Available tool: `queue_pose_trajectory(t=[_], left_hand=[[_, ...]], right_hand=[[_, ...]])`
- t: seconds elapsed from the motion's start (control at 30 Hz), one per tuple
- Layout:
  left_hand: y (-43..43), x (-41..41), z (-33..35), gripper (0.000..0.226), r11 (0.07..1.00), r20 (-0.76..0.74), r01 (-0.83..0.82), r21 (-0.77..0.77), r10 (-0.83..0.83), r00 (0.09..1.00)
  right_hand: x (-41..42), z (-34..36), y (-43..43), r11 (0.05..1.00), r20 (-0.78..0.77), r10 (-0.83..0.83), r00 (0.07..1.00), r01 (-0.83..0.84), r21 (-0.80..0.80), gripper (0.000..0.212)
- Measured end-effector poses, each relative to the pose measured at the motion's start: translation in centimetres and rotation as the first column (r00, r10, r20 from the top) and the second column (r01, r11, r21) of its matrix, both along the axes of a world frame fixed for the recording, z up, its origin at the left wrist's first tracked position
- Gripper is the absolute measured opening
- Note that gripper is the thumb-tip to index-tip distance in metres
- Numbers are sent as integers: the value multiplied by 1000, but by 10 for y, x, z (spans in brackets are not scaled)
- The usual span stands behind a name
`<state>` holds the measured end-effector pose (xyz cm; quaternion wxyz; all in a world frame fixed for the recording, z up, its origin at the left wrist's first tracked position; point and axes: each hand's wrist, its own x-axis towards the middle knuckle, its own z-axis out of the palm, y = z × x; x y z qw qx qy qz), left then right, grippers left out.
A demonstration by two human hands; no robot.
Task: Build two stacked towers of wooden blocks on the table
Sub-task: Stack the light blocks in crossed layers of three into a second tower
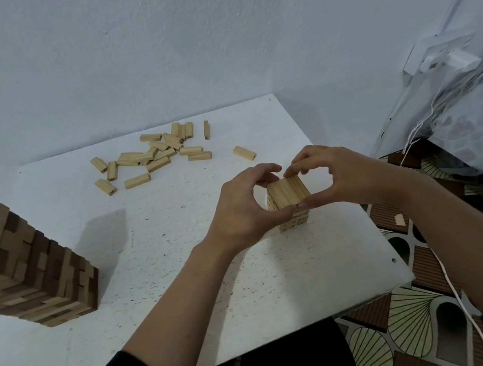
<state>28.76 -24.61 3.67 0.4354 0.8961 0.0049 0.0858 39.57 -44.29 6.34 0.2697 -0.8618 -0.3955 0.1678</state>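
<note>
A small tower of light wooden blocks [288, 194] stands right of centre on the white table [182, 254]. My left hand [244, 210] holds its top layer from the left, thumb at the near edge and fingers at the far edge. My right hand [339, 177] pinches the same top layer from the right. A tall tower of light and dark blocks [23, 265] stands at the left edge, close to the camera. Several loose blocks [151, 157] lie scattered at the back of the table, one of them [244, 153] apart to the right.
The table stands against a pale wall. To the right, past the table edge, is a patterned floor mat [409, 308] with a white cable [457, 291], one stray block [399, 219], and a plastic-covered bundle [473, 104].
</note>
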Motion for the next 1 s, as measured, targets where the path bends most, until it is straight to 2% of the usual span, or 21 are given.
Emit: queue_pose_trajectory(t=[0.57,0.8,1.0], left_hand=[[2,0,-4,69,1000,-1,8,14,-8,1000],[4,-4,-6,67,999,81,27,19,-28,996],[9,-8,-10,72,1000,83,21,15,-23,996]], right_hand=[[-1,-1,0,1000,-13,-4,1000,5,2,59],[-5,-4,-3,996,-34,-32,999,35,84,64],[-10,-4,-8,984,-58,-60,996,69,162,66]])
